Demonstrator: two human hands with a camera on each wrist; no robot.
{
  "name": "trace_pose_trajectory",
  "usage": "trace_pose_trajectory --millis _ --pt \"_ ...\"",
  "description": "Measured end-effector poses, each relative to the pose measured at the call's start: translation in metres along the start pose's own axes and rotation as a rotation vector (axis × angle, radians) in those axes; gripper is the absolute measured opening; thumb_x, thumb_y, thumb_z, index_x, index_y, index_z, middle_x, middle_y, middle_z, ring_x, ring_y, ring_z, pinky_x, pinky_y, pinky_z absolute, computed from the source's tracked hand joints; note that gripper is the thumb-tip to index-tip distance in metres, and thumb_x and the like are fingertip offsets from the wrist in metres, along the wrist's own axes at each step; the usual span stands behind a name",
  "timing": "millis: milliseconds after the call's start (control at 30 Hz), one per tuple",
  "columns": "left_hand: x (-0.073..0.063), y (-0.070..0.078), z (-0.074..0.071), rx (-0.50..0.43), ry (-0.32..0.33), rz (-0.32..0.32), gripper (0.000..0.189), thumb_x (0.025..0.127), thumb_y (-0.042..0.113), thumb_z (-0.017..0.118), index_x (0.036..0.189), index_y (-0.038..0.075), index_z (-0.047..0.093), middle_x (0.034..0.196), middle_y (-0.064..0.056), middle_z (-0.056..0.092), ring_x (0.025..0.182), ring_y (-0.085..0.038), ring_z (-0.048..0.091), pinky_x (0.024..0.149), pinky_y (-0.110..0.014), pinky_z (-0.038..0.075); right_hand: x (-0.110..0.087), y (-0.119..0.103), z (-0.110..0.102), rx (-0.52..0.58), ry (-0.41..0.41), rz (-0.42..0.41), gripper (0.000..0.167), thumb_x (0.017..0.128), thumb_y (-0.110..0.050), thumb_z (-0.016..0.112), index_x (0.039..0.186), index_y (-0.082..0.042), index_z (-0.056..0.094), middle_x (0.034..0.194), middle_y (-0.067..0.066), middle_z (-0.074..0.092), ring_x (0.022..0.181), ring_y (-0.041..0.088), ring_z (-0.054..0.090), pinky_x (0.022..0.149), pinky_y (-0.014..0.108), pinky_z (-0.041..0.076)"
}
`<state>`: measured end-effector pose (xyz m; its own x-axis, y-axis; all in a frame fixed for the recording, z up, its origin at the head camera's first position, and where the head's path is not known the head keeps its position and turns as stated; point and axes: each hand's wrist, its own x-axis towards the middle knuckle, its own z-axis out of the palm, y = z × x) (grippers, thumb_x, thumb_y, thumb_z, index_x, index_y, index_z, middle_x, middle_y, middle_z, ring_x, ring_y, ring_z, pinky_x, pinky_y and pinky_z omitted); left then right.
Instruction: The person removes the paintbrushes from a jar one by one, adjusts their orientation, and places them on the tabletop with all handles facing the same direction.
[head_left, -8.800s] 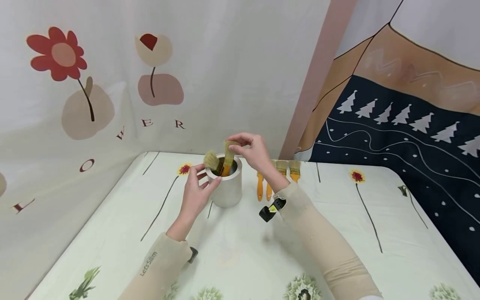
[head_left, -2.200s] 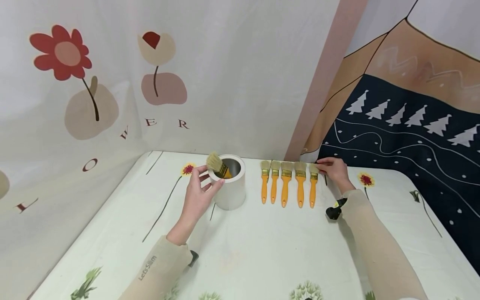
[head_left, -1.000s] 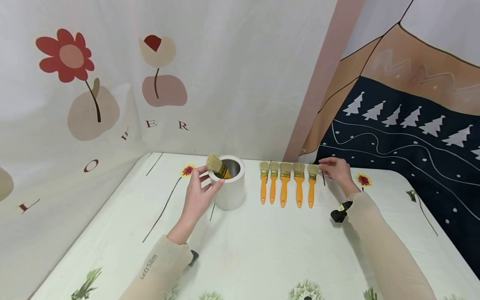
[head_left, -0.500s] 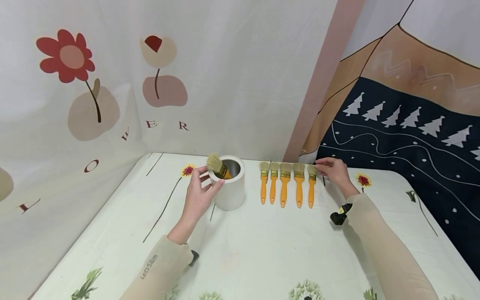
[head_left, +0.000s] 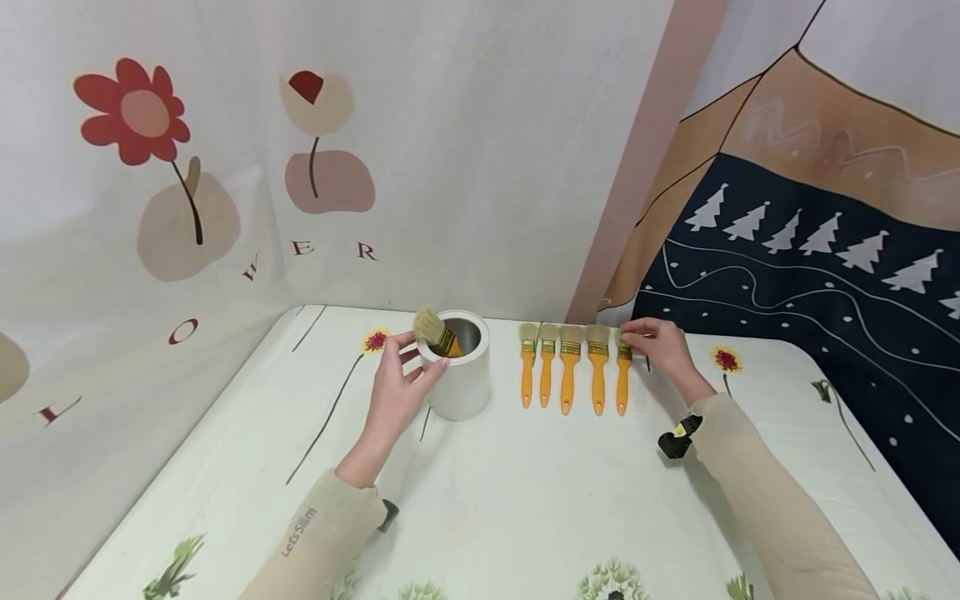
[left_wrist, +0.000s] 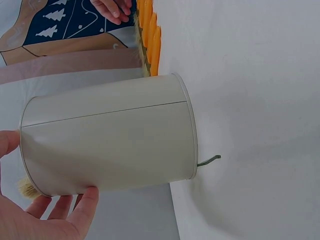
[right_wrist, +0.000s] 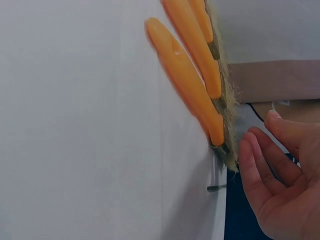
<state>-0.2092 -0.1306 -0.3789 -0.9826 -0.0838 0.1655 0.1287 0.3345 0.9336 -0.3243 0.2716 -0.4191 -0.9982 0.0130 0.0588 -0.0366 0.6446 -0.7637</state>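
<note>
On the left, a pale cylindrical can stands upright, gripped near its rim by my left hand. Thumb and fingers spread over its near side in the left wrist view, where the can fills the middle. A paintbrush leans in the can, bristles up over the rim, its lower handle hidden inside. Several orange-handled paintbrushes lie in a row to the right, bristles toward the wall. My right hand, fingers loosely bent, has its fingertips right at the bristles of the rightmost paintbrush.
The brushes and can sit near the back edge of a table covered in a flower-printed white cloth. Behind it hangs a pale printed curtain, with a dark tree-patterned cloth at the right.
Earlier my right hand held a brush in the can; that brush now lies in the row. Lately my right hand has shifted slightly left onto the rightmost brush's bristles. My left hand stays put.
</note>
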Motion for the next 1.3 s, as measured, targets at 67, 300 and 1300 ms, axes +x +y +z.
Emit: trace_pose_trajectory --millis 67,300,1300 --pt "0.000 0.000 0.000 -0.001 0.000 -0.002 0.067 0.093 0.022 0.071 0.145 0.005 0.033 0.154 -0.014 0.037 0.139 -0.035 0.043 0.113 -0.048 0.046 -0.002 -0.002 0.001 0.001 -0.006 -0.011 0.031 0.100 -0.019 0.061 0.125 -0.001 0.065 0.127 0.023 0.064 0.109 0.035 0.064 0.083 0.022 0.061" --pt "0.000 0.000 -0.001 -0.003 -0.005 0.000 0.067 0.093 0.022 0.071 0.145 0.004 0.032 0.153 -0.015 0.037 0.139 -0.036 0.043 0.114 -0.048 0.046 -0.007 -0.005 0.005 -0.001 -0.021 -0.031 0.029 0.100 -0.016 0.060 0.125 -0.002 0.066 0.125 0.022 0.065 0.105 0.034 0.065 0.080 0.018 0.060" --pt "0.001 0.000 0.000 -0.011 -0.001 0.008 0.066 0.093 0.021 0.071 0.144 0.004 0.034 0.152 -0.015 0.038 0.138 -0.036 0.045 0.113 -0.050 0.046 -0.030 -0.018 0.022 0.022 -0.080 -0.091 0.029 0.099 -0.017 0.063 0.123 -0.003 0.067 0.123 0.018 0.067 0.100 0.028 0.065 0.075 0.010 0.054"
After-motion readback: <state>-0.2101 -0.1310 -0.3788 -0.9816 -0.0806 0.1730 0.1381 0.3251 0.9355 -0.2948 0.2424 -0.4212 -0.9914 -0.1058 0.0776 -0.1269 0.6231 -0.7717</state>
